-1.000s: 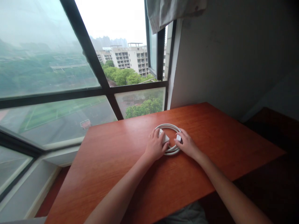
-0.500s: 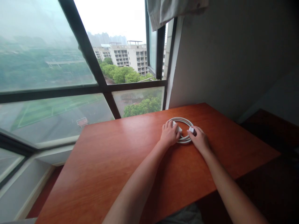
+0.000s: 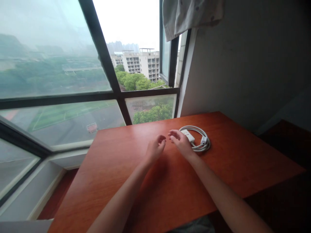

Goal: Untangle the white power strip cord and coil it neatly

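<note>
A white power strip lies on the reddish-brown table, with its white cable coiled in a ring around it. The white plug rests on the right side of the coil. Just left of the strip is my right hand, its fingers loosely bent and apart, holding nothing; it overlaps the coil's left edge in view. My left hand hovers over the table further left, empty, with curved fingers facing the right hand. A small gap separates the fingertips of both hands.
Beyond the table's far edge is a dark-framed window, with one pane swung open. A light curtain hangs at its upper right. The grey wall borders the table at the right rear.
Both hands have let go of the power strip and the plug and moved left, off the coil. The strip, plug and cable stay on the table. The view has shifted slightly.
</note>
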`<act>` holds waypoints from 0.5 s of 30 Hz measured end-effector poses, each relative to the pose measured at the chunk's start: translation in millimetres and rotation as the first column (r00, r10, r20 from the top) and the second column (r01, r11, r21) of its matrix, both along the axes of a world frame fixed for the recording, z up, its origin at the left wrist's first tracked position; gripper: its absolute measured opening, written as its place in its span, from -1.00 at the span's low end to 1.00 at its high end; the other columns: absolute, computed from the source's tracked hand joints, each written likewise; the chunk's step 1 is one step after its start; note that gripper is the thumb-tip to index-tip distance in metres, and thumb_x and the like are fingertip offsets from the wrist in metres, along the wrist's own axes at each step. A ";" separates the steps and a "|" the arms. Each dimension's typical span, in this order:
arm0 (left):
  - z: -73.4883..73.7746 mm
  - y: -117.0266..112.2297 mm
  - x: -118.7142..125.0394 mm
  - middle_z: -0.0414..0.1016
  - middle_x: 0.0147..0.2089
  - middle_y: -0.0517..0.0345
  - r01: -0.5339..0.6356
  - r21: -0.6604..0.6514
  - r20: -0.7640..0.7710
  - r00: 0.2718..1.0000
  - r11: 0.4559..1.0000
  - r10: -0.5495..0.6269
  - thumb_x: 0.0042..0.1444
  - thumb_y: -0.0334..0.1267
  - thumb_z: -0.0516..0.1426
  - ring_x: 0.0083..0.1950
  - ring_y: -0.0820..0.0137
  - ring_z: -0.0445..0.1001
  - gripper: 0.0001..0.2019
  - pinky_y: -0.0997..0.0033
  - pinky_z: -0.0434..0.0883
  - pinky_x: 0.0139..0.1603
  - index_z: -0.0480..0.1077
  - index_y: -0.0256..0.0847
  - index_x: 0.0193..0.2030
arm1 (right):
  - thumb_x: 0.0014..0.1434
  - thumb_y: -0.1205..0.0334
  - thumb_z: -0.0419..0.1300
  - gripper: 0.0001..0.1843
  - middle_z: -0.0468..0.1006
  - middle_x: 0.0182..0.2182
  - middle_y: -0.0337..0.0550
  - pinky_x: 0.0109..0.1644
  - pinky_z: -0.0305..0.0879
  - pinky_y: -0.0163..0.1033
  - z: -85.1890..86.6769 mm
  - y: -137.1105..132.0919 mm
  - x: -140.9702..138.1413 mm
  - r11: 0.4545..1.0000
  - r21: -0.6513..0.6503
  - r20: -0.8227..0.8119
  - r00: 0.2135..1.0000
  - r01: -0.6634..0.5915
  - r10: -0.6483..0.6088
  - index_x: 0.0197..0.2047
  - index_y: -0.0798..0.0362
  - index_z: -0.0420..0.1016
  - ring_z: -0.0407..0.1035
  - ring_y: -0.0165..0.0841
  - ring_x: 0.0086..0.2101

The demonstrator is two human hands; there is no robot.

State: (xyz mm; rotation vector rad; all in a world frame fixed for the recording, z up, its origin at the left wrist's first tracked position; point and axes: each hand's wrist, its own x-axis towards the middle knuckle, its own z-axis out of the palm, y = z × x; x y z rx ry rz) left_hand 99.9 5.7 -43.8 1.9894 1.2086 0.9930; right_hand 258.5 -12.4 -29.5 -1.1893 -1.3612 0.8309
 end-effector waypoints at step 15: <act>52.6 -198.6 -103.1 0.51 -0.14 0.08 0.042 -0.252 -0.110 0.991 0.967 -0.072 0.25 -0.15 0.03 -0.23 0.40 0.49 -0.72 0.49 0.47 -0.20 0.38 -0.03 0.07 | 0.08 0.36 0.05 -0.59 0.54 -0.25 -0.14 -0.33 0.39 -0.30 -42.8 -8.2 -56.3 0.998 0.064 0.086 0.996 -0.014 0.009 0.03 0.06 0.36 0.41 -0.40 -0.39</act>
